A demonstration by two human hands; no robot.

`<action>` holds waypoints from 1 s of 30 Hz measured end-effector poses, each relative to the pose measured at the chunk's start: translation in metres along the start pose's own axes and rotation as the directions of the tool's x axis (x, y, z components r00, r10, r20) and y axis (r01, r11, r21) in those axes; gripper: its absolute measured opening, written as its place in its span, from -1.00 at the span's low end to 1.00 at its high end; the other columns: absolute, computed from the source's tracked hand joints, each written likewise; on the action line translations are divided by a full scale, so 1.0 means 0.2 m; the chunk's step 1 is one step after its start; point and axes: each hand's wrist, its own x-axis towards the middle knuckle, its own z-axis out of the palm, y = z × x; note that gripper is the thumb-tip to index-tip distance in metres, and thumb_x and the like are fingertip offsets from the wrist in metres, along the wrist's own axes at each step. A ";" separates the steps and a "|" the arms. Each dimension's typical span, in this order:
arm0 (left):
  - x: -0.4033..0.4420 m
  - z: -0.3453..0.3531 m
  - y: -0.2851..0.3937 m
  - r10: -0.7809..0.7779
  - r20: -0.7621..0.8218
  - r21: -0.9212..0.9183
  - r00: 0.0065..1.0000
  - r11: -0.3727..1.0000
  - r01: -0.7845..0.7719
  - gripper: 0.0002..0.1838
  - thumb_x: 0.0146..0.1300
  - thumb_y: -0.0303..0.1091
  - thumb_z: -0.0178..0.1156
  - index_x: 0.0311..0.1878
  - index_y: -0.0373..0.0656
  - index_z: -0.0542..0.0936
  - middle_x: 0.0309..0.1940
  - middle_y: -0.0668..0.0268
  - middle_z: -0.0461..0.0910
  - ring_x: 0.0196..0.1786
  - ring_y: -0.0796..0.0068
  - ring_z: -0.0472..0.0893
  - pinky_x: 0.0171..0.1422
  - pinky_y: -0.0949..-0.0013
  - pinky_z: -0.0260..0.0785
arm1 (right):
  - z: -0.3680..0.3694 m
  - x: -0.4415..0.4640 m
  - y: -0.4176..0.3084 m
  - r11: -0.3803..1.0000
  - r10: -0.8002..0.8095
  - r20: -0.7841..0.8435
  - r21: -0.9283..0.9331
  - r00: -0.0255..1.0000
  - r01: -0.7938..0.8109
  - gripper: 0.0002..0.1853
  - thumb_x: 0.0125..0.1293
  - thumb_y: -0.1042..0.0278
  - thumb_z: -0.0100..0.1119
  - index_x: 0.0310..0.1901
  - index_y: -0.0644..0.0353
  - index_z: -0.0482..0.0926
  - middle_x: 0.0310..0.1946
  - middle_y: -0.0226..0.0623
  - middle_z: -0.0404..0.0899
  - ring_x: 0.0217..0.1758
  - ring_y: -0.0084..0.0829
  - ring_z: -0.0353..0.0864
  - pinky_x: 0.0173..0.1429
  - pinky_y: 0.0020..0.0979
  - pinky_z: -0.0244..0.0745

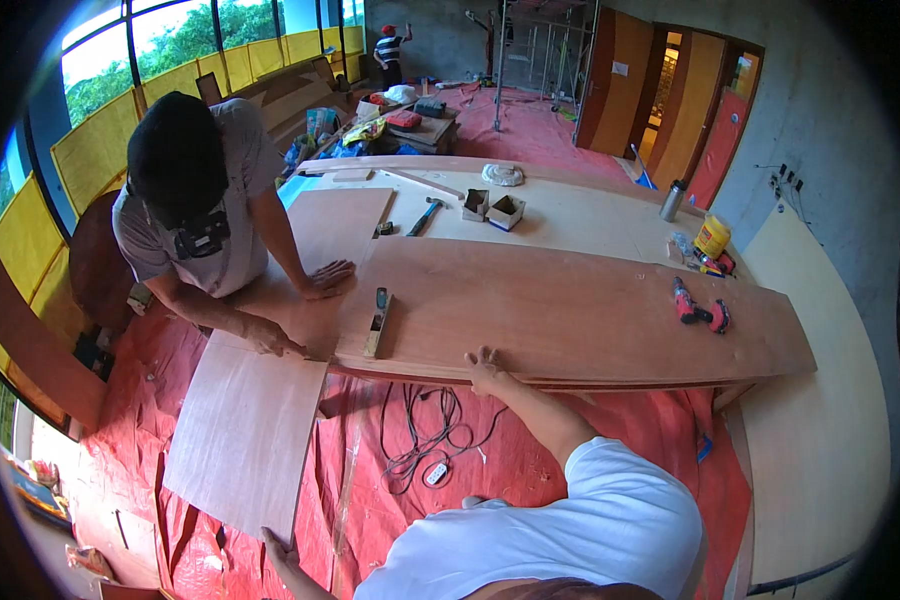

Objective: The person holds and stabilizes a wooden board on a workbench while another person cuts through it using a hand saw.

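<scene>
My right hand (485, 368) rests with spread fingers on the front edge of a long brown plywood panel (570, 310). Down at the lower left, my left hand (282, 555) holds the near end of a lighter plywood sheet (245, 430). Across from me a co-worker in a grey shirt (210, 170) leans over the boards, one hand (328, 280) flat on the wood, the other (273, 338) at the far end of the lighter sheet. Between us a small hand plane or level-like tool (377, 322) lies on the panel. A red drill (700, 308) lies on its right part.
Behind lie a hammer (426, 217), two small boxes (490, 208), a metal flask (673, 200) and a yellow tub (712, 236). A coiled cable with a socket block (436, 474) is on the red floor sheet (530, 450). Another person (390, 55) stands far back near scaffolding.
</scene>
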 end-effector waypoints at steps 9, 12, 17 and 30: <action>-0.06 0.04 0.04 0.136 0.046 0.392 0.990 0.909 -0.143 -0.30 0.31 -0.21 0.03 0.37 -0.39 0.01 0.34 -0.04 0.14 0.35 0.16 0.23 0.42 0.33 0.05 | 0.07 0.05 0.02 1.000 -0.009 -0.012 -0.013 1.000 0.009 -0.07 0.10 0.16 0.23 0.36 0.43 -0.09 0.40 0.01 -0.06 0.44 0.20 -0.20 0.39 0.23 -0.13; -0.05 0.03 0.03 0.144 0.057 0.423 0.988 0.893 -0.155 -0.32 0.33 -0.21 0.00 0.37 -0.40 0.00 0.33 -0.04 0.16 0.33 0.18 0.26 0.40 0.33 0.07 | 0.04 0.02 0.01 1.000 -0.007 -0.001 -0.001 1.000 0.007 -0.07 0.10 0.17 0.23 0.36 0.43 -0.09 0.40 0.02 -0.05 0.44 0.20 -0.20 0.39 0.22 -0.13; -0.11 0.09 0.05 0.097 0.039 0.294 0.995 0.950 -0.104 -0.30 0.38 -0.04 -0.07 0.39 -0.32 0.02 0.36 0.08 0.14 0.34 0.26 0.22 0.41 0.31 0.04 | 0.01 0.00 0.01 1.000 -0.012 -0.005 0.024 1.000 0.012 -0.07 0.10 0.18 0.23 0.36 0.43 -0.10 0.39 0.05 -0.04 0.45 0.22 -0.21 0.41 0.19 -0.15; -0.02 0.03 0.02 0.035 0.106 0.084 0.994 0.995 -0.044 -0.29 0.39 0.10 -0.19 0.42 -0.21 0.01 0.42 0.24 0.01 0.40 0.24 0.08 0.44 0.15 -0.03 | -0.03 -0.02 0.00 0.999 -0.004 0.008 0.050 1.000 0.003 -0.08 0.08 0.21 0.24 0.36 0.40 -0.08 0.38 0.08 -0.02 0.44 0.21 -0.17 0.41 0.19 -0.15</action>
